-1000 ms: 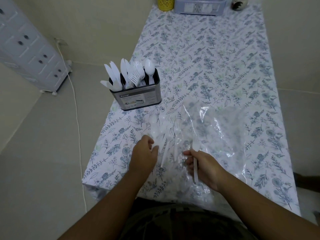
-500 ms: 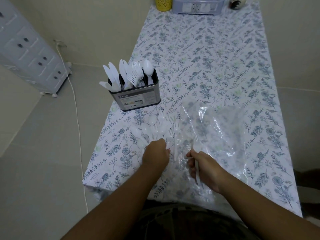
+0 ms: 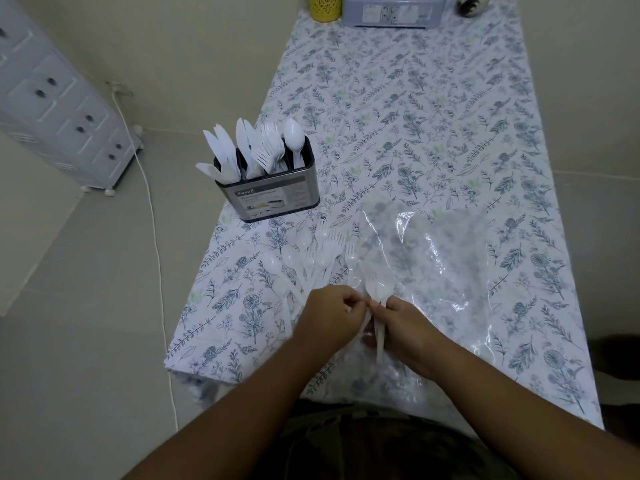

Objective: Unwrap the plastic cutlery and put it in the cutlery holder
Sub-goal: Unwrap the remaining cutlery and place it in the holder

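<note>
A metal cutlery holder (image 3: 273,200) stands at the table's left edge, filled with white plastic knives, forks and a spoon. Several loose white forks and spoons (image 3: 311,258) lie fanned on the flowered tablecloth just in front of it. My right hand (image 3: 403,329) grips white plastic cutlery (image 3: 379,296) by the handle, the head pointing away from me. My left hand (image 3: 330,315) meets it and pinches at the same piece near its neck. A large sheet of clear plastic wrap (image 3: 450,268) lies crumpled to the right of my hands.
At the table's far end stand a yellow cup (image 3: 323,6), a grey plastic box (image 3: 393,10) and a dark jar (image 3: 472,5). A white drawer cabinet (image 3: 59,109) and a white cable (image 3: 156,251) are on the floor to the left.
My left hand has moved right from the loose cutlery to meet my right hand, and now pinches the piece that my right hand holds.
</note>
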The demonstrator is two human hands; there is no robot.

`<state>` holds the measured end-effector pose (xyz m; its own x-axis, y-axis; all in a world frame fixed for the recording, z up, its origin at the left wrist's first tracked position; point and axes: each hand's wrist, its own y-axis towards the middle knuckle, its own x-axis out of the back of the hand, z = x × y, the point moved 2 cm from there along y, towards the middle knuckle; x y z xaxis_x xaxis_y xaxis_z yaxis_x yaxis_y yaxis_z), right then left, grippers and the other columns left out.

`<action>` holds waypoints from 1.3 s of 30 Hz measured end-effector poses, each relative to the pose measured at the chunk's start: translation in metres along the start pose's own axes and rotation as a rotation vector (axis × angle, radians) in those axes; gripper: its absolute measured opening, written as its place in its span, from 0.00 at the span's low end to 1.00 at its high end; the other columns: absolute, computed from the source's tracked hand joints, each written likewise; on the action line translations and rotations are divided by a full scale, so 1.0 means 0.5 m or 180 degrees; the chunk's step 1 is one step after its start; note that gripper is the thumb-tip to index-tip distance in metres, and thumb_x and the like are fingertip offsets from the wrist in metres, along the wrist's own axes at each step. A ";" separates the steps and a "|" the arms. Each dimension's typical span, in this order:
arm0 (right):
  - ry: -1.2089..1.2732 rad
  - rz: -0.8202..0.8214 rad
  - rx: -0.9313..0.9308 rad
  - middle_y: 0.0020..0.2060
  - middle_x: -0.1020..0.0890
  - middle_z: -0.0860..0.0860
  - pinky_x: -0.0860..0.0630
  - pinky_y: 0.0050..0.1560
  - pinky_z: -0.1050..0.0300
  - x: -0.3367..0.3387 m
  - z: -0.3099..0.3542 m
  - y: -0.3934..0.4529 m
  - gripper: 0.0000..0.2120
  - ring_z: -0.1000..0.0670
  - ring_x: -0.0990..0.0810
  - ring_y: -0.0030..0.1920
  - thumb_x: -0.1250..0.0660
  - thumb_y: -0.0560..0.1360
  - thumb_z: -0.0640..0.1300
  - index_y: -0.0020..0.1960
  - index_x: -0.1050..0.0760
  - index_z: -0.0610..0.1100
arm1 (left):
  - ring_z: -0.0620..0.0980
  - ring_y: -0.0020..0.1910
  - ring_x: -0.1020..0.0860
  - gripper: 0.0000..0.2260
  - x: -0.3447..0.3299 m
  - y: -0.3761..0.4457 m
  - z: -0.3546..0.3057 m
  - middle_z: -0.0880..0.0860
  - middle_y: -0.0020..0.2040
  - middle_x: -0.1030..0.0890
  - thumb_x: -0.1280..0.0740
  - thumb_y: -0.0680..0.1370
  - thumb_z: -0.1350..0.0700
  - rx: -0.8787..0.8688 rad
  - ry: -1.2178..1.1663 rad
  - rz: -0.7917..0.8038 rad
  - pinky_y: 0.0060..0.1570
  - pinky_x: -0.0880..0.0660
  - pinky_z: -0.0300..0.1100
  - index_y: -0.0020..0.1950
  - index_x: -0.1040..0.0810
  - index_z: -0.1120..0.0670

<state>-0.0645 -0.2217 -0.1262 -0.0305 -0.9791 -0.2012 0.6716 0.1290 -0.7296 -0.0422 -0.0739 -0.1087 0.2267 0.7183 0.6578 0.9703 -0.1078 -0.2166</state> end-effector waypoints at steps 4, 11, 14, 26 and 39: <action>0.0253 -0.0402 -0.0146 0.37 0.17 0.39 0.19 0.51 0.40 0.042 -0.013 0.002 0.12 0.38 0.17 0.45 0.37 0.82 0.43 0.57 0.25 0.33 | 0.44 0.36 0.21 0.06 0.014 0.051 0.005 0.48 0.38 0.19 0.34 0.79 0.56 0.0516 -0.0062 -0.0302 0.33 0.28 0.32 0.46 0.19 0.55; 0.0591 -0.0481 -0.0364 0.32 0.26 0.46 0.32 0.29 0.56 0.080 -0.015 -0.014 0.03 0.48 0.29 0.28 0.40 0.81 0.41 0.54 0.33 0.43 | 0.49 0.46 0.19 0.09 -0.020 0.141 -0.004 0.52 0.47 0.17 0.29 0.77 0.53 0.0881 -0.0054 -0.0422 0.42 0.28 0.36 0.52 0.20 0.58; 0.0550 -0.0472 -0.0328 0.30 0.30 0.49 0.39 0.30 0.57 0.086 -0.019 -0.015 0.04 0.50 0.36 0.28 0.39 0.80 0.42 0.54 0.29 0.43 | 0.49 0.45 0.19 0.06 -0.028 0.149 -0.013 0.51 0.43 0.17 0.29 0.77 0.55 0.0985 -0.0309 -0.0383 0.41 0.28 0.36 0.45 0.20 0.58; -0.0423 -0.0230 0.0073 0.47 0.16 0.44 0.17 0.46 0.51 0.014 0.000 -0.009 0.11 0.48 0.14 0.44 0.40 0.84 0.49 0.58 0.25 0.42 | 0.41 0.34 0.18 0.05 -0.004 0.039 -0.032 0.47 0.36 0.17 0.24 0.73 0.54 0.0640 -0.0733 -0.0256 0.36 0.22 0.31 0.45 0.17 0.52; -0.0055 0.0244 -0.0021 0.51 0.14 0.37 0.17 0.54 0.44 -0.010 -0.011 -0.008 0.18 0.38 0.15 0.55 0.40 0.84 0.50 0.56 0.21 0.35 | 0.47 0.41 0.15 0.05 -0.017 0.010 0.001 0.51 0.43 0.14 0.25 0.74 0.59 0.1200 -0.1693 0.0093 0.40 0.17 0.43 0.48 0.17 0.53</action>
<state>-0.0711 -0.2165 -0.1259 0.0336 -0.9688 -0.2455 0.6666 0.2047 -0.7167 -0.0392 -0.0800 -0.1158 0.0859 0.9713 0.2220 0.8462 0.0465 -0.5309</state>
